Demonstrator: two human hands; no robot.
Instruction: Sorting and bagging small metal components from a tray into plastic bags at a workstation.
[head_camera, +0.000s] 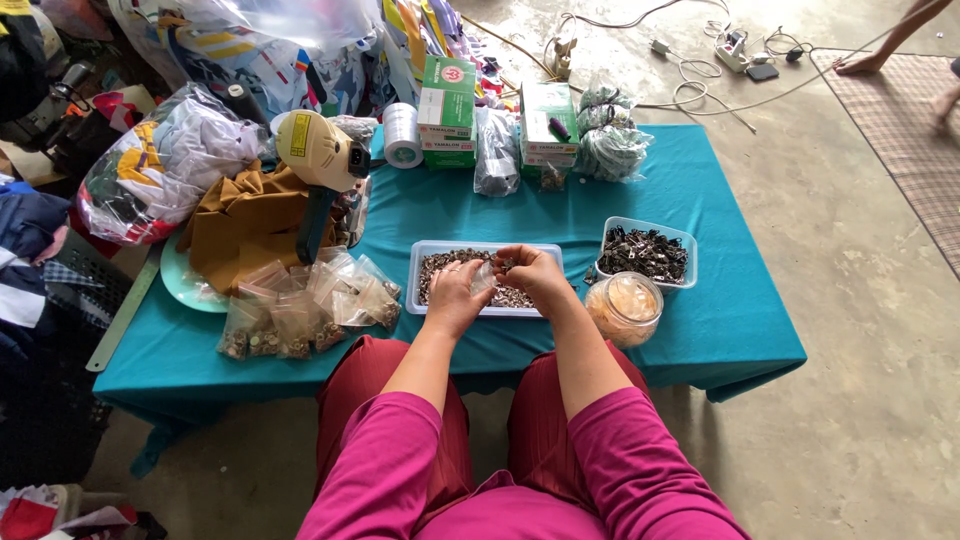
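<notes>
Pink sleeves and red trousers lie nearest; both hands meet over a tray of small metal parts.

Left hand and right hand each pinch closed on one small clear bag, held above the tray at table centre. Filled bags are piled at 9 o'clock of the tray; a clear jar stands at 3 o'clock, a second tray of dark clips at 2 o'clock. Green boxes stand at 12 o'clock on the teal table.
</notes>
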